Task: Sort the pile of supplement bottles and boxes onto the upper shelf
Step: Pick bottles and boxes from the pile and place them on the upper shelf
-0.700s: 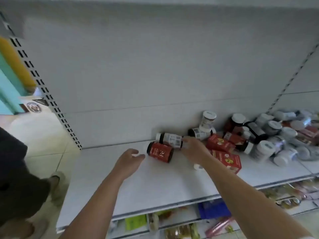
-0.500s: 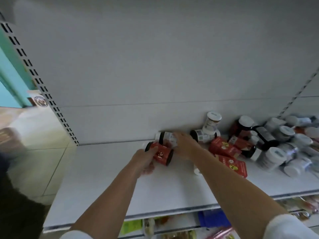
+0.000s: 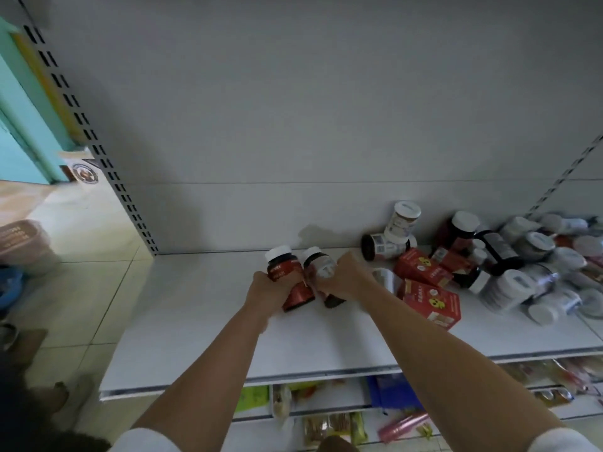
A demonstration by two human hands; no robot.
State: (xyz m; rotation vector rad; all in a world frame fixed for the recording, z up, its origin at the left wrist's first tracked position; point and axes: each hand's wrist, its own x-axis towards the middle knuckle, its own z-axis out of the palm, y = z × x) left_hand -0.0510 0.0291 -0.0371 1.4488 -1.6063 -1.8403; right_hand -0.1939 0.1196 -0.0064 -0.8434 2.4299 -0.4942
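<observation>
White shelf (image 3: 195, 321) runs across the view at chest height, and both bare forearms reach out over it from white sleeves at the bottom edge. They converge toward the middle of the shelf, so the two hands sit close beside each other.

The left hand (image 3: 265, 293) is curled round a red-labelled bottle (image 3: 283, 269) with a white cap, gripping it from the left side. The right hand (image 3: 346, 278) is curled round a dark bottle (image 3: 319, 264) with a pale label and a white cap, gripping it from the right. Both bottles tilt with their caps pointing away toward the grey back panel (image 3: 293, 125), and they touch or nearly touch along their sides. Whether their bases rest on the shelf is unclear.

To the right on the same shelf lies the pile of bottles (image 3: 522, 265), mostly on their sides, with two red boxes (image 3: 430, 300) at its near edge, just beside the right wrist. Below, a lower shelf (image 3: 326, 399) holds blurred coloured packets.
</observation>
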